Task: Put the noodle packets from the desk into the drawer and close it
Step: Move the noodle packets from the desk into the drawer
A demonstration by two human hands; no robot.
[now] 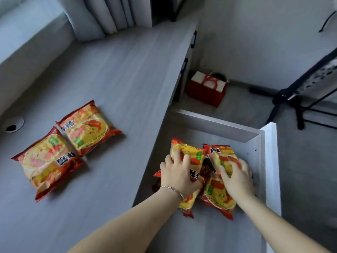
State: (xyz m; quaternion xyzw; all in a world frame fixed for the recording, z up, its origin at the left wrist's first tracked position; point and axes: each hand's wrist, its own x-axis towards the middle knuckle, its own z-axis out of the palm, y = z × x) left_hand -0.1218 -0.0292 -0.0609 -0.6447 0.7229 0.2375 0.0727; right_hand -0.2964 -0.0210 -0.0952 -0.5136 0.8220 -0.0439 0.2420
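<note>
Two red and yellow noodle packets lie on the grey desk [113,73] at the left: one nearer me [46,161] and one just behind it [89,128], their edges overlapping. The white drawer [269,161] stands pulled out at the right of the desk. Inside it lie several more packets. My left hand [179,173] presses on one packet [187,152] there. My right hand [237,177] grips another packet [221,156] beside it. A further packet [218,195] lies beneath my right hand.
A red gift bag [206,90] stands on the floor beyond the drawer. A black stand's legs [291,105] spread at the right. A round cable hole [12,125] sits in the desk at far left. Curtains [102,13] hang behind the desk.
</note>
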